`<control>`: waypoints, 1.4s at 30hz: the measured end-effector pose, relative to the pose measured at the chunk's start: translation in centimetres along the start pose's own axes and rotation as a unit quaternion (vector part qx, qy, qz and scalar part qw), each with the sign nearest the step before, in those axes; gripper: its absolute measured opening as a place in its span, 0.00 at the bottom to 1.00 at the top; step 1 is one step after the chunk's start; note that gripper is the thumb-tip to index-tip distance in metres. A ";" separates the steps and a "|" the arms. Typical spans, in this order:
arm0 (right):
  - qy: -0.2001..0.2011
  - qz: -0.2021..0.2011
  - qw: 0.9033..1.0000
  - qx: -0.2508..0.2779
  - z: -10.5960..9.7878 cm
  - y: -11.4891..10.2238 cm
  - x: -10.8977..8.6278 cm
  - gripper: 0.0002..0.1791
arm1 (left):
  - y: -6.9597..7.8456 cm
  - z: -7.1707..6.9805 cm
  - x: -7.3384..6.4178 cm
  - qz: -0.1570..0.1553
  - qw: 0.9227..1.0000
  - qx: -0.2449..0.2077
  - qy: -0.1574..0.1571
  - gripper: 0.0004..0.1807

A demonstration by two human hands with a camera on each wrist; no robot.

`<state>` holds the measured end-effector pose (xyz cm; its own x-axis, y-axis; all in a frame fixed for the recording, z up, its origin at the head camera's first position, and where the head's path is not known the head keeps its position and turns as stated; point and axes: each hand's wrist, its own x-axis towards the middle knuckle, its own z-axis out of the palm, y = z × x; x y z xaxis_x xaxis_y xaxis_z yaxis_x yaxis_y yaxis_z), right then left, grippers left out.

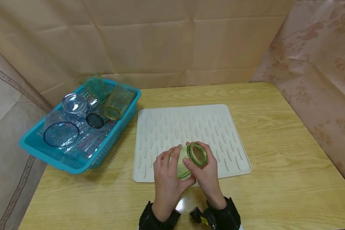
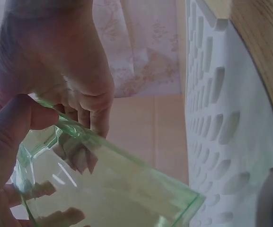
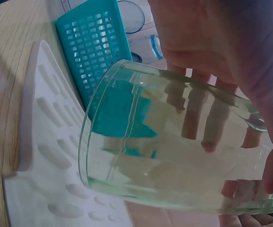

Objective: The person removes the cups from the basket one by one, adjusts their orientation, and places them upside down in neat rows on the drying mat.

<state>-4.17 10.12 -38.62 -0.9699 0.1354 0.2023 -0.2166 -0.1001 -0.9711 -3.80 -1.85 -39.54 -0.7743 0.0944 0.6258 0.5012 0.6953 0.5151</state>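
Note:
A pale green, see-through glass jar [image 1: 184,164] lies tilted between both hands above the white ridged mat. Its ringed round end [image 1: 197,154] points up and to the right in the head view. My left hand [image 1: 168,179] holds the jar's body from the left, fingers bent over its side. Around the ringed end, my right hand [image 1: 205,174] grips with its thumb across the front and fingers behind. Through the clear wall of the jar [image 3: 141,142], fingers show in the right wrist view. The jar [image 2: 127,175] fills the lower part of the left wrist view.
A blue plastic basket [image 1: 112,139] stands to the left, holding several clear, green and yellowish glasses and jars. Beneath the hands, the white ridged mat [image 1: 187,111] lies on a wooden table [image 1: 284,153]. Cloth sheets hang behind and at both sides.

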 end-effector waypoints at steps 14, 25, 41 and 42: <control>0.004 -0.026 0.998 -0.050 -0.7 0.1 0.2 0.28 | 0.0 0.5 -0.6 0.004 0.999 -0.019 -0.033 0.50; 0.025 -0.047 0.997 -0.059 -1.9 -0.2 1.4 0.28 | -2.2 -0.2 -0.7 0.002 1.000 0.009 -0.022 0.54; 0.075 -0.048 0.991 -0.097 -5.8 -2.1 4.5 0.29 | -8.1 -3.3 -2.8 -0.060 0.997 0.042 -0.007 0.36; 0.075 -0.051 0.991 -0.097 -5.9 -2.3 4.7 0.29 | -8.4 -3.6 -2.9 -0.062 0.997 0.046 -0.003 0.36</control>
<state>-7.60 16.81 -36.19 -0.9133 0.2815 0.2945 -0.2739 0.1107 -0.9554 -4.40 -10.53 -43.58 -0.8311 0.0081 0.5561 0.3638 0.7642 0.5326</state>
